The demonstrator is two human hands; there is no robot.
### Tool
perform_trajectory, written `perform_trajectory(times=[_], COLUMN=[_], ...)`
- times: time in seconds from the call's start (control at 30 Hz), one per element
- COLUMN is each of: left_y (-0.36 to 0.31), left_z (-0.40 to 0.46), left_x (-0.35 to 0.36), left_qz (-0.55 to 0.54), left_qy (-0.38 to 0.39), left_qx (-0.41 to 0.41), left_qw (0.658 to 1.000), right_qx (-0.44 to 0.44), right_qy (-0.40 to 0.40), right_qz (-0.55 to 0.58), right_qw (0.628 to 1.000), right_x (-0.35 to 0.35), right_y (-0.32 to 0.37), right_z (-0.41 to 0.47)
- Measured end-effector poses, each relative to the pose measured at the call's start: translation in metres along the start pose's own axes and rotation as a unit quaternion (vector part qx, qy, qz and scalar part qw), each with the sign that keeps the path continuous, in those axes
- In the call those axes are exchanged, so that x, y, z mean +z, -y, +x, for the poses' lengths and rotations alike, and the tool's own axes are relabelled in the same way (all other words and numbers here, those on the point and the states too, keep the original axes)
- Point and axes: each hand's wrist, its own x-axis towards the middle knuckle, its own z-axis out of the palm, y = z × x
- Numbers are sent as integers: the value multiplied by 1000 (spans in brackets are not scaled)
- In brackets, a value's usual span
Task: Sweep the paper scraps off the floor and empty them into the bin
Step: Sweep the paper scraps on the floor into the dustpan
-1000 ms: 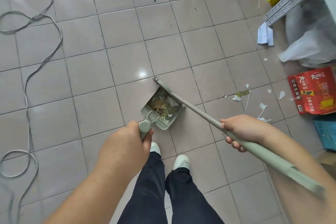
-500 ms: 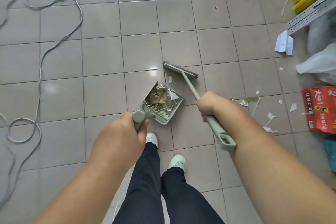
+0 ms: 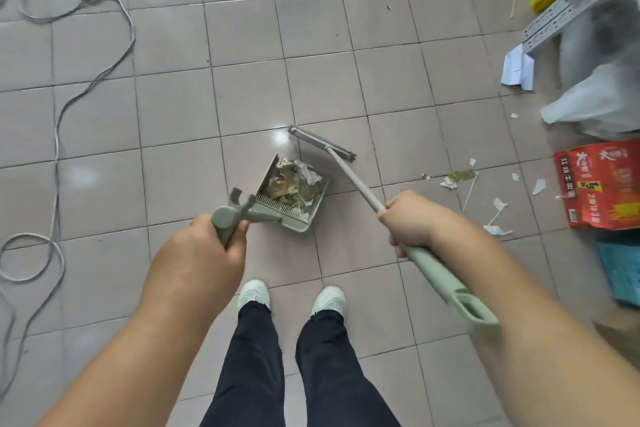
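My left hand (image 3: 204, 253) grips the upright handle of a grey-green dustpan (image 3: 289, 217) that sits on the tiled floor in front of my feet. The pan holds crumpled paper and brownish scraps (image 3: 294, 180). My right hand (image 3: 410, 218) grips the grey-green broom handle (image 3: 446, 282); the broom head (image 3: 320, 143) rests on the floor just beyond the pan, to its upper right. Several white and greenish paper scraps (image 3: 457, 178) lie scattered on the tiles to the right of the broom. No bin is visible.
A grey cable (image 3: 59, 121) loops across the floor on the left. At the right stand a red carton (image 3: 602, 184), a blue box (image 3: 623, 270), a white plastic bag (image 3: 595, 104), a folded white paper (image 3: 517, 69) and a metal shelf rail (image 3: 571, 0).
The broom head has left the dustpan and moved out to the floor beyond it, to the upper right. The left hand still holds the dustpan in about the same spot.
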Motion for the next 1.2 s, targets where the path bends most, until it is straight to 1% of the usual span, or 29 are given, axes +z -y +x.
perform_trajectory(times=[0.13,0.2,0.3,0.37,0.5,0.6,0.73,0.8,0.9,1.07,1.2], left_y=[-6,-12,-19,-18,-8,-8,-16,-21,-29,-46,-66], left_z=[1,-1,-4,-3,-1,-2,-6,-13,-25,-35,-41], left_x=[1,1,3,3,0,-2,-4,-3,0,10,23], left_qz=[20,17,13,6,-5,-13,-28,-29,-25,31,97], left_qy=[5,14,28,29,34,54,81,95,119,150,162], left_qx=[21,39,53,54,60,90,131,152,184,230,285], left_qw=[1000,999,998,998,998,994,988,983,975,961,940], right_qx=[-26,-29,22,37,30,26,68,76,102,140,163], right_qy=[-20,-9,38,36,33,20,36,23,7,-21,-33], right_qz=[15,13,-13,-32,25,63,111,132,192,277,341], right_qw=[999,999,999,998,999,997,991,988,976,950,925], right_x=[45,60,78,86,87,84,80,79,81,87,82], right_y=[19,25,24,17,0,-5,-19,-31,-57,-111,-159], right_z=[7,4,0,-6,-10,-14,-29,-37,-51,-71,-80])
